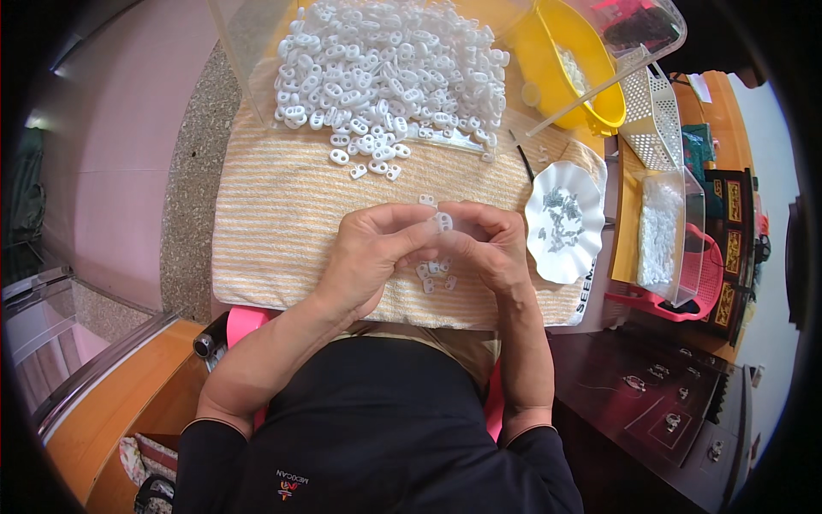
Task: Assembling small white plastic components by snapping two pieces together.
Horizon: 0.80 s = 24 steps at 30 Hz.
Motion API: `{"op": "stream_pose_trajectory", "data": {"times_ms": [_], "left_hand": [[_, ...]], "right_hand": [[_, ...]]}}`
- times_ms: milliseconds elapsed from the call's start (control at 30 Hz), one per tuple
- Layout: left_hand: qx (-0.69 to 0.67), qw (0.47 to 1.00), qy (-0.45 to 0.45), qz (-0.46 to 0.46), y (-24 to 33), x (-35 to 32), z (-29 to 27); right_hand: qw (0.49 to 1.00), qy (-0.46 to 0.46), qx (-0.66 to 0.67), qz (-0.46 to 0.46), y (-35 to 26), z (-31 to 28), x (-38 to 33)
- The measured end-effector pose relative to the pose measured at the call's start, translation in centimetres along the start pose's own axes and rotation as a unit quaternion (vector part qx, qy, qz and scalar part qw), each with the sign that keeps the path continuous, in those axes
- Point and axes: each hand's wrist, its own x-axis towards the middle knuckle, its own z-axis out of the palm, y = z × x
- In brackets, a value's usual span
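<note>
Both hands meet over the middle of the striped towel. Between my fingertips is a small white plastic piece with two holes, like a cord lock. My left hand pinches it from one side, and my right hand from the other. Several similar white pieces lie on the towel just below the fingers, and another piece shows just beyond them. A large heap of white two-hole pieces spreads out at the far side, a few loose ones at its near edge.
To the right, a white fluted plate holds small grey bits, too small to tell. Near it lies a thin black stick. A yellow basin, a white perforated basket and a clear box of white pieces stand farther right.
</note>
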Motion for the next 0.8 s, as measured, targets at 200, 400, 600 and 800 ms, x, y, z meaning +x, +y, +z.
{"op": "stream_pose_trajectory", "data": {"times_ms": [200,400,600,800], "left_hand": [[0.006,1.000,-0.013,-0.008,0.14,0.02,-0.04],[0.013,1.000,-0.015,-0.017,0.23,0.08,-0.08],[-0.033,0.998,-0.047,-0.029,0.41,0.06,0.06],[-0.060,0.993,-0.089,-0.050,0.44,0.15,-0.15]], "right_hand": [[0.998,0.001,-0.056,-0.005,-0.29,-0.21,-0.22],[0.999,-0.004,-0.033,-0.021,-0.40,-0.03,-0.38],[1.000,0.004,0.001,-0.026,-0.21,-0.10,-0.62],[0.997,-0.018,0.034,-0.066,-0.12,0.16,-0.60]]}}
